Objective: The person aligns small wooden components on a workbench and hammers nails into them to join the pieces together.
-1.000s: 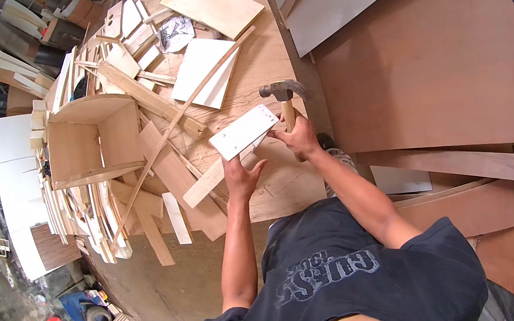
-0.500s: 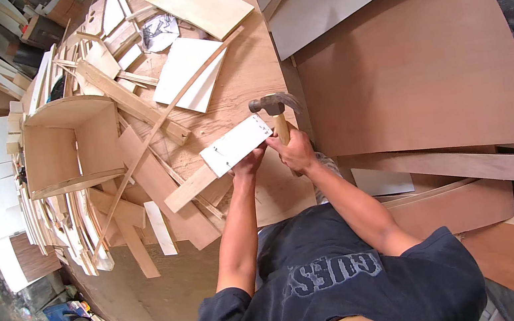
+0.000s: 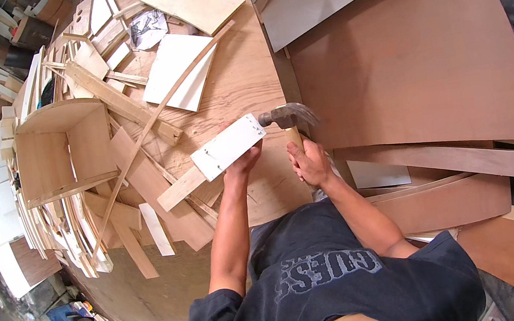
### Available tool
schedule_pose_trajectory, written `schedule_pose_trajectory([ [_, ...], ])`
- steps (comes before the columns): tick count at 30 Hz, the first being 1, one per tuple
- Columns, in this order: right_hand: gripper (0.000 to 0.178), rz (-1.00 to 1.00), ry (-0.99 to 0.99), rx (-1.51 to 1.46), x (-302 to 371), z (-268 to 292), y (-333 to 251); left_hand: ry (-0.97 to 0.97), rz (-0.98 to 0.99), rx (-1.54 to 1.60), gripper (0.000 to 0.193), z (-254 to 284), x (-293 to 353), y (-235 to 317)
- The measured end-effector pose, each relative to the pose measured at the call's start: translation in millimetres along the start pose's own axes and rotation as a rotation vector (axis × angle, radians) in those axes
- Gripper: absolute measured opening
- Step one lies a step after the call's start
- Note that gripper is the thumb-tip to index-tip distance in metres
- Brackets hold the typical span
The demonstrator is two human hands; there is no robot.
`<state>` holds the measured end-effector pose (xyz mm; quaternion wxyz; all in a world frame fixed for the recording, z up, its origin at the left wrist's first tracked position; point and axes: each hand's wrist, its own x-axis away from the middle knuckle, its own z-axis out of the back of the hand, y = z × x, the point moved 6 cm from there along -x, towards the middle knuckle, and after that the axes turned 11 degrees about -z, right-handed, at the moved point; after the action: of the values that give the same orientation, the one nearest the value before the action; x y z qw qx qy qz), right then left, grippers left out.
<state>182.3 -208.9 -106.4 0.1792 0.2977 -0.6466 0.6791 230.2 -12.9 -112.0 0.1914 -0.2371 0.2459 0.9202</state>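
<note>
My left hand (image 3: 244, 162) is closed on the near side of a small white board (image 3: 229, 146), its fingers partly hidden under it. Dark marks, perhaps nails or holes, dot the board's two ends. A pale wooden strip (image 3: 181, 188) sticks out from the board's left end. In my right hand (image 3: 313, 164) is a claw hammer (image 3: 288, 115), gripped by its wooden handle. The hammer's striking face is right beside the board's right end; whether they touch I cannot tell.
Under my hands is a plywood worktop (image 3: 249, 88). Wood offcuts pile up on its left, with an open curved wooden box (image 3: 64, 151) among them. A bag of dark fasteners (image 3: 147, 30) rests at the back. Large brown panels (image 3: 405, 76) lean on the right.
My right hand and the hammer have moved right and slightly nearer me, and the hammer head has tilted. The white board stays in my left hand, a little further left.
</note>
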Motion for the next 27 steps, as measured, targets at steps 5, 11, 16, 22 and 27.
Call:
schedule_pose_trajectory([
  [5, 0.058, -0.011, -0.052, -0.024, 4.6, 1.2, 7.1, 0.039, 0.002, 0.057, 0.012, -13.4, 7.3, -7.6],
  [11, 0.058, -0.025, -0.061, 0.004, 13.5, 6.2, 8.2, -0.045, -0.001, 0.089, 0.016, -15.3, 3.5, -4.5],
  [16, 0.059, -0.07, -0.054, -0.001, 16.1, 9.5, 9.1, -0.016, 0.081, 0.118, 0.023, -22.2, -7.2, 1.8],
  [22, 0.06, -0.061, -0.081, 0.039, 19.2, 4.9, 6.3, 0.014, 0.064, -0.034, 0.02, -39.4, 12.0, -20.1],
  [27, 0.059, 0.017, -0.034, -0.142, 24.5, 5.0, -6.0, 0.075, 0.035, -0.108, 0.017, -36.2, 6.0, -14.6],
])
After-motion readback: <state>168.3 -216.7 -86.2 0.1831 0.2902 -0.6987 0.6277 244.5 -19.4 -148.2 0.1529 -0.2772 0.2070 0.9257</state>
